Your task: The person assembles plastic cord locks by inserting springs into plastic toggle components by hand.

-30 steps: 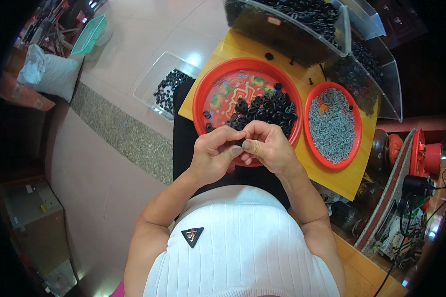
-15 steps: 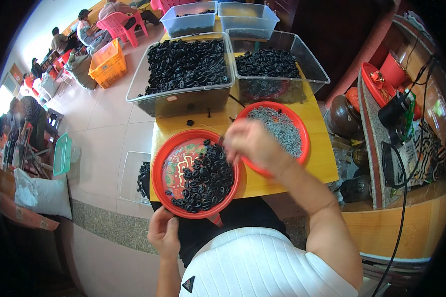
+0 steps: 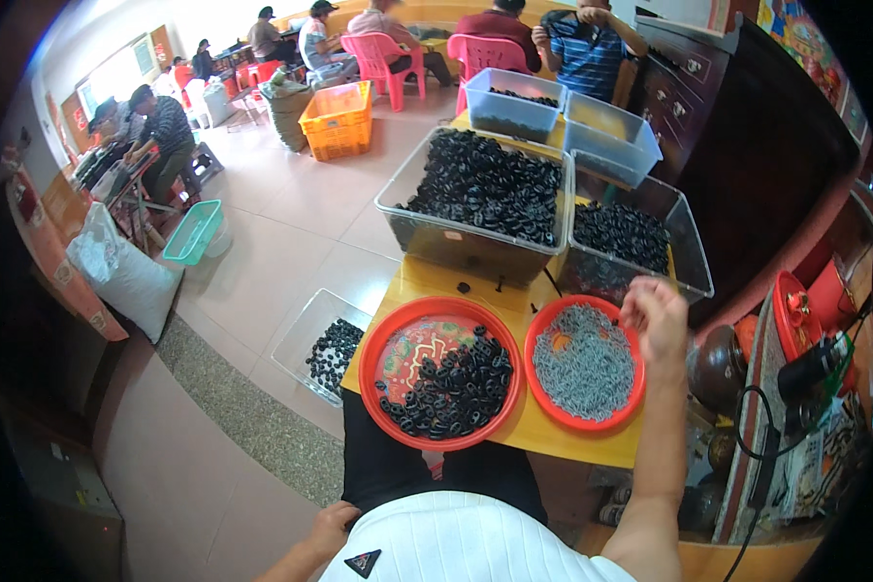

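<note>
Near the right rim of the smaller red tray [image 3: 531,364]: right grip [image 3: 658,315], held up, fingers loosely bent and slightly blurred; cannot tell about anything pinched inside, nor about contact with the rim. Down by the left hip, beside the white top [image 3: 466,533]: left grip [image 3: 332,527], half curled at the dark trousers [image 3: 388,456], well apart from both trays; cannot tell about contents there either.

Just left of the right grip, silver screw-like fasteners [image 3: 592,373], heaped across the smaller tray. Next to this, a larger red tray [image 3: 367,378] of black oval rings [image 3: 466,388], banked toward the right and near side.

Probably between two pieces of handwork, judging by the parted grips. For a fastener, calls for lowering the right fingertips into the heap and closing on just one; for two-handed work on a ring, calls for bringing up the left grip too.

Beneath both trays, a yellow wooden surface [image 3: 427,279], bearing a loose black disc [image 3: 464,288]. Behind, a large clear bin [image 3: 475,257] and a second clear bin [image 3: 698,242], both with black parts. Farther out, an orange crate [image 3: 339,141] on the floor.
</note>
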Action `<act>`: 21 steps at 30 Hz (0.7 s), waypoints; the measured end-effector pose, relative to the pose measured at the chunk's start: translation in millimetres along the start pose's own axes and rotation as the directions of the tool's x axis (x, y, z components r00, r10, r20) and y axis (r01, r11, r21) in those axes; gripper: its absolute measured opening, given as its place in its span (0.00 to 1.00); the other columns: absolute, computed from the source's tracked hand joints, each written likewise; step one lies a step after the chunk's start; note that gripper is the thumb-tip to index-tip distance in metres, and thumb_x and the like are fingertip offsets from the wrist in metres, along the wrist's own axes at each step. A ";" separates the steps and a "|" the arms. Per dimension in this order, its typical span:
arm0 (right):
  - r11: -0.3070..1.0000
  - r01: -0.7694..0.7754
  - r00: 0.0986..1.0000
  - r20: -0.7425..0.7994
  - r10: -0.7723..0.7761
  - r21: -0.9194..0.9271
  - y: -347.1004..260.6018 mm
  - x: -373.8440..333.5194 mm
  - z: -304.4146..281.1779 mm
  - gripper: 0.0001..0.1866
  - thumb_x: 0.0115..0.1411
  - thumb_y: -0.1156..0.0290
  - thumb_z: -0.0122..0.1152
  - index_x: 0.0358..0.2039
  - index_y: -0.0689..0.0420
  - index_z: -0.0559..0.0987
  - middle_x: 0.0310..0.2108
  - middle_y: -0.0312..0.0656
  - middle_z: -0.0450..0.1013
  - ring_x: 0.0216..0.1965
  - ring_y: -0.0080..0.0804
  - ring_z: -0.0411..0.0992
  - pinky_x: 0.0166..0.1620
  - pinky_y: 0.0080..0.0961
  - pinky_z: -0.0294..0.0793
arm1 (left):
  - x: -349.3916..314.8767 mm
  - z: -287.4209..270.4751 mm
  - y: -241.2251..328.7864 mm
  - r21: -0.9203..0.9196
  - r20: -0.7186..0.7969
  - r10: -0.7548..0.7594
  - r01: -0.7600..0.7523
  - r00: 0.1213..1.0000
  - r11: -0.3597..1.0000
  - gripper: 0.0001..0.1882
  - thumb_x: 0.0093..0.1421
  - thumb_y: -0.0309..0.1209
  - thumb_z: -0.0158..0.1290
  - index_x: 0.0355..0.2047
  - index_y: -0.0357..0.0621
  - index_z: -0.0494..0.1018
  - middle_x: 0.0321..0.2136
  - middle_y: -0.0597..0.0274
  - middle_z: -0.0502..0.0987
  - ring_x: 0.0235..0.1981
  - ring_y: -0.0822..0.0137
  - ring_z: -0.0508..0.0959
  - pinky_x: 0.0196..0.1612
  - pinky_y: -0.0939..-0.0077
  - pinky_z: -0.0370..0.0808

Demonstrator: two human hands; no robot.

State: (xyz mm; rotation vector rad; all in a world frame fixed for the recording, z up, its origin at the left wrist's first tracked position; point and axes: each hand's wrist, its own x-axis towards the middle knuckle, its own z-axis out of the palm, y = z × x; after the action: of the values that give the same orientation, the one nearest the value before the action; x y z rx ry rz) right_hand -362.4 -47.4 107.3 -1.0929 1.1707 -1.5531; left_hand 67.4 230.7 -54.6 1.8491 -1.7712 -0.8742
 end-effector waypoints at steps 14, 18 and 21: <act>0.824 -0.488 0.523 0.660 0.540 -0.288 103.8 -176.9 123.9 0.08 0.56 0.74 0.49 0.34 0.63 0.72 0.24 0.36 0.69 0.23 0.19 0.69 0.25 0.15 0.69 | 51.8 10.2 -5.8 0.070 0.234 0.022 -0.040 0.972 0.997 0.27 0.40 0.24 0.55 0.44 0.44 0.63 0.33 0.47 0.67 0.37 0.49 0.70 0.39 0.63 0.69; 0.803 -0.433 0.441 0.681 0.584 -0.409 116.4 -188.0 128.0 0.07 0.53 0.74 0.50 0.31 0.63 0.73 0.21 0.37 0.69 0.23 0.20 0.69 0.26 0.17 0.69 | 59.1 19.4 -33.7 0.114 0.200 0.175 -0.200 0.964 0.973 0.20 0.41 0.25 0.52 0.37 0.38 0.62 0.32 0.46 0.67 0.35 0.48 0.69 0.37 0.60 0.68; 0.842 -0.096 0.497 0.708 0.502 -0.530 114.3 -201.3 128.0 0.08 0.51 0.72 0.51 0.31 0.61 0.74 0.24 0.44 0.72 0.28 0.30 0.72 0.33 0.25 0.70 | 72.2 9.2 -50.7 0.293 0.172 0.072 -0.121 0.983 0.948 0.17 0.40 0.25 0.50 0.33 0.39 0.62 0.29 0.48 0.66 0.34 0.48 0.69 0.35 0.58 0.68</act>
State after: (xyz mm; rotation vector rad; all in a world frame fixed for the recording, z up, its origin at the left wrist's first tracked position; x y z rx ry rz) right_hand -178.0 101.6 -9.9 -1.5563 0.9311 -0.3161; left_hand 96.1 164.9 -106.5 1.8991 -2.1805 -0.7655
